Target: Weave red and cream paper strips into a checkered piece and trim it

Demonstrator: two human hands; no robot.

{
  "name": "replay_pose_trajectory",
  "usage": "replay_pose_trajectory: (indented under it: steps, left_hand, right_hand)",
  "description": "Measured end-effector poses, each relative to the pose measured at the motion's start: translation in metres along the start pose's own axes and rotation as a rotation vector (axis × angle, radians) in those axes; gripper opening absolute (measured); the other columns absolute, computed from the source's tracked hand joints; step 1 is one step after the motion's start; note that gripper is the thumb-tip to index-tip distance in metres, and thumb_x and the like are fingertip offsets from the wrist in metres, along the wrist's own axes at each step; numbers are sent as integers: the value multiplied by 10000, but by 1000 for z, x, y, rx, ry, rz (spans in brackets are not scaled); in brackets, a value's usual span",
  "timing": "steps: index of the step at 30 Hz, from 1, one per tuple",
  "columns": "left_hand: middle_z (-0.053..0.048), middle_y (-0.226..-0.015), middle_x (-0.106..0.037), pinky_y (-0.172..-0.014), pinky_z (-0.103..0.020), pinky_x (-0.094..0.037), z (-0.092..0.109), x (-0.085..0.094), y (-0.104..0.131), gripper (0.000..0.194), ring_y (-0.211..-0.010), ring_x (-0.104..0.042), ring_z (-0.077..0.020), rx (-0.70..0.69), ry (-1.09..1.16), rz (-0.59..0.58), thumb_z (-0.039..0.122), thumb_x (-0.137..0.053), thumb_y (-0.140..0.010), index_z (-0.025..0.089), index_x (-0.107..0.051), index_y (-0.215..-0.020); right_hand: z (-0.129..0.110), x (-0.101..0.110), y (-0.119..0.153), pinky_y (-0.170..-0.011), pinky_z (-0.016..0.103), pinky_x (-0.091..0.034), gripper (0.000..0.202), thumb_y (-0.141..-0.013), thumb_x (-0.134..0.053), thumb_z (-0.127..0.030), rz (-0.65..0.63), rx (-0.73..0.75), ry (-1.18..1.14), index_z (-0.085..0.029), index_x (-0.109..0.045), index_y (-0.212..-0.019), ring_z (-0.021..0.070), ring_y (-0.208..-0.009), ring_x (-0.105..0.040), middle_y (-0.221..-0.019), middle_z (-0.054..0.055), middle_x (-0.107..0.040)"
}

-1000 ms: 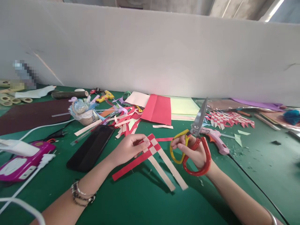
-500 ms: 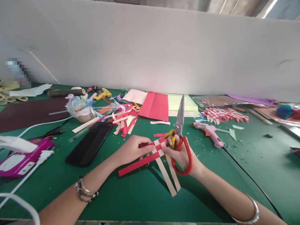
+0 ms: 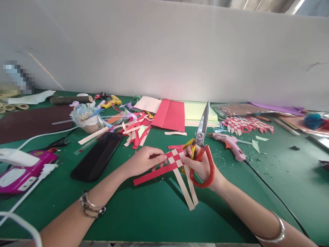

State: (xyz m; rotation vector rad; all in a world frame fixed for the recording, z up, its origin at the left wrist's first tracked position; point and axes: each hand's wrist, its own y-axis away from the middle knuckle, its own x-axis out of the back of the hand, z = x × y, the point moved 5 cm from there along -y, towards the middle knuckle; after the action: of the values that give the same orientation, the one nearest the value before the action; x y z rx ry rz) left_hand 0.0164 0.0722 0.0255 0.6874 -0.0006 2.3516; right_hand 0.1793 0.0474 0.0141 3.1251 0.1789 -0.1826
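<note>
A woven piece of red and cream paper strips (image 3: pixel 175 158) is held between both hands above the green table. My left hand (image 3: pixel 149 159) pinches its left edge between thumb and fingers. My right hand (image 3: pixel 202 164) grips the right edge, and also carries scissors (image 3: pixel 203 125) with orange-red handles, blades pointing up and away. Something yellow (image 3: pixel 189 143), partly hidden, sits by the right fingers; I cannot make out its kind. One long red strip end (image 3: pixel 151 175) runs to the lower left, and two cream strip ends (image 3: pixel 184 190) hang toward me.
A black phone (image 3: pixel 96 157) and cut paper strips (image 3: pixel 138 128) lie left. Red paper (image 3: pixel 169 115) lies at the back. To the right are a pink glue gun (image 3: pixel 231 144) with its cord and a woven red-and-white piece (image 3: pixel 248 124). A purple power strip (image 3: pixel 28 171) stands far left.
The right hand and scissors have shifted slightly right, and the scissors lean more to the right. The left thumb has moved back to the woven piece's left edge, uncovering more of the weave.
</note>
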Motion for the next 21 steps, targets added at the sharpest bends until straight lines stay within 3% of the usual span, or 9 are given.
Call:
replay_pose_trajectory:
  steps: [7, 13, 21]
  left_hand:
    - [26, -594, -507, -520, -209, -343, -1, -3, -1, 354, -531, -477, -111, -22, -57, -3, 460, -405, -851, 175, -527, -680]
    - [50, -583, -340, -489, -200, -251, -1, -4, -2, 355, -526, -341, -89, -63, -97, 1, 447, -394, -866, 173, -446, -648]
    - [40, -581, -420, -502, -212, -297, -1, -4, -2, 336, -519, -384, -98, -48, -77, 14, 433, -396, -867, 174, -557, -727]
  right_hand:
    - [6, -3, 2, -518, 242, -329, 312, -724, -631, -313, -87, -29, 77, -215, -338, -684, 86, -540, -371, -624, -64, -385]
    - [12, -3, 1, -508, 238, -314, 330, -718, -644, -322, -80, -57, 44, -212, -335, -682, 79, -527, -358, -612, -71, -369]
    - [5, -5, 2, -483, 231, -294, 311, -729, -630, -308, -95, -33, 34, -211, -342, -663, 76, -508, -345, -585, -74, -366]
